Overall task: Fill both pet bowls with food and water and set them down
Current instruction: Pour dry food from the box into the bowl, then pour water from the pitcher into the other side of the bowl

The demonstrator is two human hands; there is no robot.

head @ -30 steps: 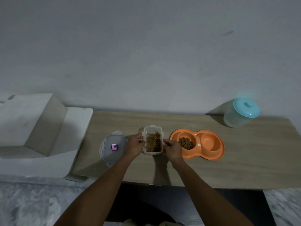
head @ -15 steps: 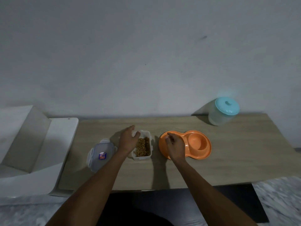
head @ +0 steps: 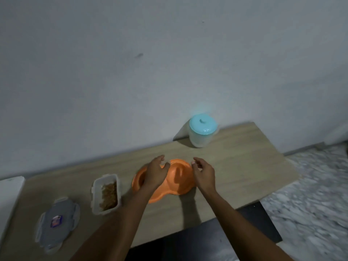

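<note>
An orange double pet bowl [head: 177, 183] lies on the wooden table [head: 235, 166]. My left hand [head: 155, 171] hovers over its left cup with fingers relaxed, hiding the kibble there. My right hand [head: 203, 171] hangs over the bowl's right edge, fingers loosely curled, holding nothing. The right cup looks empty. A clear tub of brown kibble [head: 106, 194] stands open to the left of the bowl. A translucent jug with a turquoise lid [head: 202, 131] stands at the back by the wall.
The tub's grey clip lid [head: 57, 222] lies at the table's left front. A white surface [head: 9, 193] adjoins the table on the left. The marbled floor [head: 310, 194] spreads out to the right, and a dark gap lies under the table's front edge.
My left hand has left the kibble tub and moved right over the bowl. My right hand has shifted to the bowl's right end. The view has swung left and tilted.
</note>
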